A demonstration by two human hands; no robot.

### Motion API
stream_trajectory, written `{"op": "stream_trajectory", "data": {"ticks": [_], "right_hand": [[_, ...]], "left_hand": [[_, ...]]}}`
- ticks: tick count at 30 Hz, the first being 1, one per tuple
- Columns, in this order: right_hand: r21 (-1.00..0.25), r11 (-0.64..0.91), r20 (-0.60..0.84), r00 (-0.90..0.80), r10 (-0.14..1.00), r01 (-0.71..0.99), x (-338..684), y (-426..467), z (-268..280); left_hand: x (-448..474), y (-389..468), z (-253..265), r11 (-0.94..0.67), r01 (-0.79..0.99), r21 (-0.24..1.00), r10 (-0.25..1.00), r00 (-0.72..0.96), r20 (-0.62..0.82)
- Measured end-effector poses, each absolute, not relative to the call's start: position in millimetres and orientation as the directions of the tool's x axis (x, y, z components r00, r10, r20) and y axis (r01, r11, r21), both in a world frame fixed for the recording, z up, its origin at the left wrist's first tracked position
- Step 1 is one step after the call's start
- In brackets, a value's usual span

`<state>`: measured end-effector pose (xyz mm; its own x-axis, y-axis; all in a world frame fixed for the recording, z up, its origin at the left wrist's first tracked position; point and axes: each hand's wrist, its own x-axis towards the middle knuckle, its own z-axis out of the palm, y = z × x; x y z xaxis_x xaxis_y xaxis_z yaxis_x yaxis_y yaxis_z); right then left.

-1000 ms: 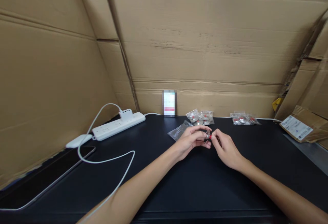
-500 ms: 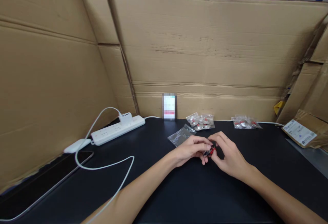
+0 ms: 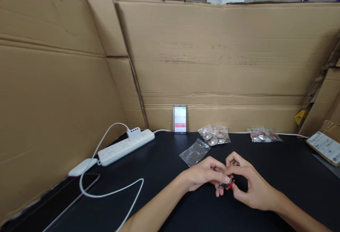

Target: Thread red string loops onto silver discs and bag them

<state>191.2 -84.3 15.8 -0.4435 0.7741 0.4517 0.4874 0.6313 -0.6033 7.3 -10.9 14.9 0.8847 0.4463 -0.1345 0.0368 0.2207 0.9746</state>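
At lower right of centre, a small part point(image 3: 230, 185) is pinched by the left hand point(image 3: 207, 174); its red end is met by the right hand point(image 3: 253, 186), whose grip cannot be told. A flat clear bag point(image 3: 194, 153) and filled packets point(image 3: 220, 133) are seen above.

Free tabletop point(image 3: 271, 159) beyond the right grip point(image 3: 255, 186), up to rightmost packets point(image 3: 261, 135) with cardboard wall point(image 3: 212, 74) behind.

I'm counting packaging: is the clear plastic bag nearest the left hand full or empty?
Empty: the clear rectangular plastic bag lies flat, the black tabletop showing through.
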Motion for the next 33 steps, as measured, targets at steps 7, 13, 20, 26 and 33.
{"op": "stream_trajectory", "data": {"ticks": [7, 13, 20, 26, 33], "right_hand": [[-0.684, 0.568, 0.366, -0.458, 0.810, 0.459, 188.2, -83.6, 15.7], [-0.617, 0.597, 0.360, -0.491, 0.794, 0.513, 189.0, -89.8, 21.3], [-0.627, 0.596, 0.369, -0.482, 0.795, 0.502, 192.3, -92.5, 24.2], [-0.730, 0.536, 0.342, -0.453, 0.823, 0.423, 192.3, -85.0, 12.0], [-0.801, 0.477, 0.297, -0.453, 0.841, 0.361, 196.9, -79.1, 11.2]], "left_hand": [[5.0, -8.6, 14.0, 0.266, 0.060, 0.962, 0.374, 0.914, -0.160], [7.1, -7.7, 11.4, 0.278, 0.090, 0.956, 0.304, 0.936, -0.177], [5.8, -8.4, 14.0, 0.313, 0.066, 0.947, 0.279, 0.947, -0.159], [0.1, -2.7, 14.2, 0.328, 0.078, 0.941, 0.265, 0.949, -0.171], [-2.4, 4.7, 13.3, 0.345, 0.072, 0.936, 0.331, 0.924, -0.194]]}}
